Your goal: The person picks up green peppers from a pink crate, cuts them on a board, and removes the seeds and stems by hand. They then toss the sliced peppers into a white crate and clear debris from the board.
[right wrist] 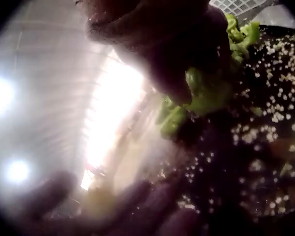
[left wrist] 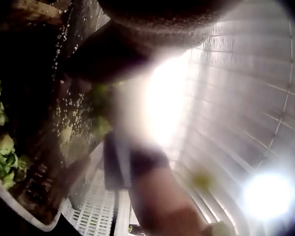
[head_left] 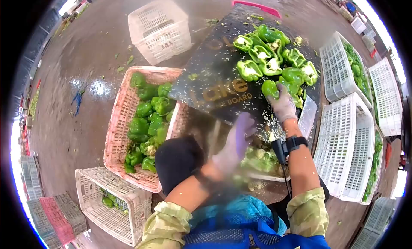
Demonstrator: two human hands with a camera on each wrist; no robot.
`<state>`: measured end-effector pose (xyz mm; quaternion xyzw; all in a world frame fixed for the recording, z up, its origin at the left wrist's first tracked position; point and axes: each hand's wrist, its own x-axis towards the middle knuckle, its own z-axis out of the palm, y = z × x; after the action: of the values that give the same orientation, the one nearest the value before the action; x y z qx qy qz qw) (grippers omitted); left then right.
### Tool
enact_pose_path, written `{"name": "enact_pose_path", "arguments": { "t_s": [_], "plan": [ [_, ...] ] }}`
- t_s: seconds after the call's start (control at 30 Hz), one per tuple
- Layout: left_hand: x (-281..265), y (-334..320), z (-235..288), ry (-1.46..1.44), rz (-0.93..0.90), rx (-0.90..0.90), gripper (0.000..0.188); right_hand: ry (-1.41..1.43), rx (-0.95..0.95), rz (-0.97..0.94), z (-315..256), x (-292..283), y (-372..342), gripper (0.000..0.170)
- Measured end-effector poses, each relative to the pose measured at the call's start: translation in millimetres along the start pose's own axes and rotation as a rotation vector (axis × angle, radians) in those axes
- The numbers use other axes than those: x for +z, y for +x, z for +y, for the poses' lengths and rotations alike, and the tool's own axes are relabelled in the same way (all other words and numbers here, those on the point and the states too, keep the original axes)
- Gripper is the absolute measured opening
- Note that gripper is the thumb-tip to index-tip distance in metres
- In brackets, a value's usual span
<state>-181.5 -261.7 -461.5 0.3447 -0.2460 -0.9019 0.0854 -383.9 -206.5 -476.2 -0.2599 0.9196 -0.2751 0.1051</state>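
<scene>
My right hand [head_left: 283, 104], in a pale glove, grips a green bell pepper piece [head_left: 270, 89] at the near edge of a heap of cut bell peppers [head_left: 268, 56]. The heap lies on a dark, seed-strewn board [head_left: 210, 77]. In the right wrist view, the dim fingers come down on a green bell pepper piece [right wrist: 209, 93]. My left hand [head_left: 234, 144], also gloved and blurred by motion, hovers off the board's near edge with fingers extended and nothing in them. It shows as a dark blur in the left wrist view. Beside my right wrist lies a pale flat piece [head_left: 307, 116].
Left of the board stands a pinkish crate [head_left: 116, 116] of whole green bell peppers [head_left: 148, 116]. Pale scraps [head_left: 259, 161] fill a container below the board. A white crate [head_left: 161, 32] is behind, another crate [head_left: 109, 206] is near left, and stacked white crates [head_left: 339, 141] line the right.
</scene>
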Motion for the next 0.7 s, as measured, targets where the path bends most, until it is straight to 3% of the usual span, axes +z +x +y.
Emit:
{"name": "enact_pose_path", "arguments": {
  "t_s": [0.13, 0.27, 0.3, 0.37, 0.4, 0.43, 0.47, 0.53, 0.6, 0.67, 0.7],
  "plan": [
    [0, 6, 9, -0.020, 0.066, 0.001, 0.052, -0.318, -0.127, 0.129, -13, 16, -15, 0.054],
    [6, 2, 12, -0.054, 0.137, -0.059, 0.048, -0.017, -0.035, -0.065, -17, 1, -46, 0.054],
    [5, 1, 11, -0.074, 0.017, -0.017, 0.046, 0.303, -0.009, -0.149, -10, 5, -59, 0.056],
    [5, 0, 7, -0.112, -0.215, 0.064, 0.042, 0.390, -0.182, -0.221, -15, 3, -98, 0.057],
    [-8, 16, -1, -0.379, -0.215, -0.038, 0.042, 0.498, -0.207, -0.355, -22, -5, -113, 0.057],
    [-18, 18, -9, -0.184, -0.320, 0.093, 0.047, 0.608, -0.232, -0.488, -31, -18, -126, 0.056],
    [-22, 14, -10, 0.014, -0.422, 0.222, 0.052, 0.790, -0.021, -0.724, -36, -37, -133, 0.057],
    [-15, 0, 0, 0.336, -0.493, 0.323, 0.066, 0.704, -0.184, -0.718, -18, -50, -137, 0.062],
    [-4, -20, 10, 0.545, -0.524, 0.301, 0.080, 0.624, -0.323, -0.701, -2, -50, -137, 0.067],
    [5, -28, 11, 0.361, -0.493, -0.019, 0.079, 0.522, -0.303, -0.732, -10, -60, -145, 0.068],
    [4, -25, 8, 0.392, -0.497, -0.016, 0.077, 0.469, -0.296, -0.748, -18, -66, -148, 0.068]
  ]
}}
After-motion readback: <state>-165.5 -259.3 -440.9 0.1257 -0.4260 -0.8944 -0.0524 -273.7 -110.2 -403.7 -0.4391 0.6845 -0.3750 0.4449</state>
